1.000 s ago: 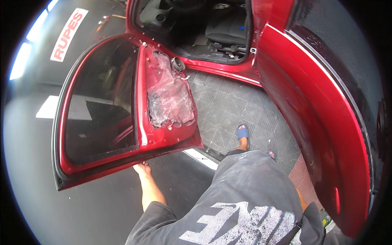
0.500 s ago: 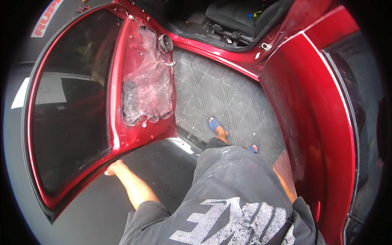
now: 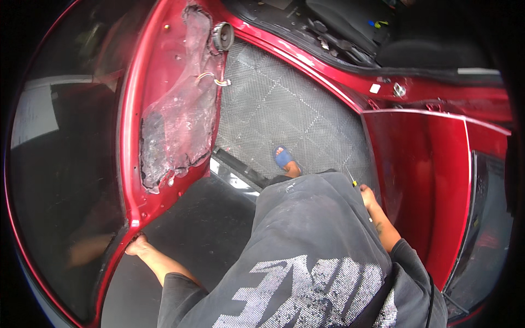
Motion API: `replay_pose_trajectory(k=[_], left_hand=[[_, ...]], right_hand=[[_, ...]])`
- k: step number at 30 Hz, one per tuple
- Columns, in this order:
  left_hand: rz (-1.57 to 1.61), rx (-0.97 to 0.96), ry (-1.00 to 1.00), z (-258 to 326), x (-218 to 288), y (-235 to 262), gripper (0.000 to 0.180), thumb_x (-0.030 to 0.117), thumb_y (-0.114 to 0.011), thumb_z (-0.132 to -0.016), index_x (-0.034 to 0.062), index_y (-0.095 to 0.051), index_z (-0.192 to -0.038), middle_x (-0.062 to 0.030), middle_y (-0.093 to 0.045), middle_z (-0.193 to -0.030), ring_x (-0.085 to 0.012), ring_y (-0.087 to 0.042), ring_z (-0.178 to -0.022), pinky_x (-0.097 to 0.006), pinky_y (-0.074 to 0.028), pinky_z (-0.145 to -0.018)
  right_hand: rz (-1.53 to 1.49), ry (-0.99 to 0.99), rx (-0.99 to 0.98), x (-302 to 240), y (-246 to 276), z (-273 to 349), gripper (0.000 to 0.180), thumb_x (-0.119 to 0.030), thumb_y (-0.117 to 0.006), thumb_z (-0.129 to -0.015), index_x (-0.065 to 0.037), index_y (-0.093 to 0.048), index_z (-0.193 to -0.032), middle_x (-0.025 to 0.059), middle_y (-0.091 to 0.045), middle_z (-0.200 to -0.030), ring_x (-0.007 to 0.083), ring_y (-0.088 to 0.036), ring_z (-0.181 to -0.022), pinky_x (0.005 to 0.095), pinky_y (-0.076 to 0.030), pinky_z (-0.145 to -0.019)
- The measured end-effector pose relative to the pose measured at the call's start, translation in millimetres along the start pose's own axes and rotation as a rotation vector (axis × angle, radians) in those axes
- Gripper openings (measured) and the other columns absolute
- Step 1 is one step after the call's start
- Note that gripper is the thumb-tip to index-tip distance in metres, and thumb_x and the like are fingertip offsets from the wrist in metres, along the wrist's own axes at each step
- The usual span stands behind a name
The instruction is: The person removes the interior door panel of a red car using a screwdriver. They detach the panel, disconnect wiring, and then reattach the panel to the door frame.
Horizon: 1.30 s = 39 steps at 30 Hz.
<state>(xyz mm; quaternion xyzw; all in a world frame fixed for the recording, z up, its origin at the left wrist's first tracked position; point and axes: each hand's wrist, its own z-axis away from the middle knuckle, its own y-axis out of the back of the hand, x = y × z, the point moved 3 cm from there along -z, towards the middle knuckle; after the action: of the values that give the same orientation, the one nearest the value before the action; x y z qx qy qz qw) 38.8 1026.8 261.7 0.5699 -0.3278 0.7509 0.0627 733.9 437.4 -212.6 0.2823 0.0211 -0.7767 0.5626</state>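
Note:
My left hand (image 3: 136,244) grips the lower edge of a red car door (image 3: 130,164), its fingers out of sight behind the edge. The door stands open on the left, its trim off. Crinkled clear plastic film (image 3: 183,128) covers its inner side, and a round speaker (image 3: 223,36) and a loose wire connector (image 3: 223,82) hang by its edge. Low at my right side, my right hand (image 3: 367,194) is closed around a thin tool with a metal shaft and a yellow part, which looks like a screwdriver (image 3: 354,183). The rest of its handle is hidden in the hand.
Another red door (image 3: 418,180) stands open close on my right. Ahead lie the car's sill (image 3: 295,57) and a dark seat (image 3: 350,24). Grey tiled mesh flooring (image 3: 295,104) spreads between the doors, with my blue sandal (image 3: 283,157) on it.
My right hand has come into view with the tool. The left door looks larger and further left, with my left hand still on its edge. My view has shifted toward the right door.

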Motion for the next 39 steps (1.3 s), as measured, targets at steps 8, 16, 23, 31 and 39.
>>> replay_pose_trajectory(k=[8,16,23,31,39], left_hand=[[-0.724,0.206,0.164,-11.7,-105.0,102.3,0.037,0.036,-0.050,-0.097,0.0128,-0.056,-0.125,-0.0128,-0.066,-0.110,-0.0291,-0.063,-0.098,-0.050,-0.049,-0.074],[-0.764,-0.428,0.943,265.1,-326.3,-29.5,0.023,0.032,-0.072,-0.102,0.0149,-0.057,-0.096,0.0055,-0.032,-0.066,-0.0105,-0.033,-0.052,-0.030,-0.030,-0.047],[-0.499,-0.823,0.794,343.8,-370.7,-352.5,0.028,0.039,-0.066,-0.111,0.0137,-0.065,-0.098,0.0078,-0.041,-0.066,-0.0087,-0.038,-0.058,-0.028,-0.035,-0.054],[-0.490,-0.807,0.660,356.3,-423.8,-554.7,0.030,0.031,-0.059,-0.114,0.0073,-0.070,-0.127,-0.0038,-0.073,-0.113,-0.0083,-0.041,-0.065,-0.026,-0.038,-0.062],[-0.297,-0.763,0.818,344.0,-439.2,-580.4,0.024,0.027,-0.058,-0.114,0.0115,-0.068,-0.130,-0.0018,-0.072,-0.127,-0.0099,-0.043,-0.064,-0.026,-0.039,-0.063]], right_hand=[[0.167,0.367,0.191,-203.2,20.8,-73.0,0.050,-0.042,-0.067,-0.104,0.004,-0.069,-0.122,0.0233,-0.077,-0.095,0.0357,-0.077,-0.093,0.0456,-0.057,-0.087],[-0.029,0.571,-0.038,-513.3,45.3,-65.6,0.038,-0.032,-0.069,-0.105,-0.003,-0.070,-0.129,0.0120,-0.073,-0.087,0.0204,-0.070,-0.072,0.0394,-0.056,-0.071],[0.013,1.075,-0.189,-768.6,48.3,-46.6,0.045,-0.030,-0.072,-0.105,-0.008,-0.068,-0.143,0.0135,-0.079,-0.120,0.0257,-0.075,-0.107,0.0420,-0.058,-0.097],[0.283,1.192,-0.111,-898.5,30.8,-26.1,0.043,-0.036,-0.067,-0.104,-0.018,-0.069,-0.143,0.0215,-0.079,-0.117,0.0419,-0.076,-0.113,0.0525,-0.058,-0.099],[0.309,1.144,-0.163,-925.8,26.1,-32.1,0.044,-0.034,-0.067,-0.104,-0.015,-0.069,-0.144,0.0223,-0.080,-0.112,0.0427,-0.076,-0.111,0.0529,-0.059,-0.100]])
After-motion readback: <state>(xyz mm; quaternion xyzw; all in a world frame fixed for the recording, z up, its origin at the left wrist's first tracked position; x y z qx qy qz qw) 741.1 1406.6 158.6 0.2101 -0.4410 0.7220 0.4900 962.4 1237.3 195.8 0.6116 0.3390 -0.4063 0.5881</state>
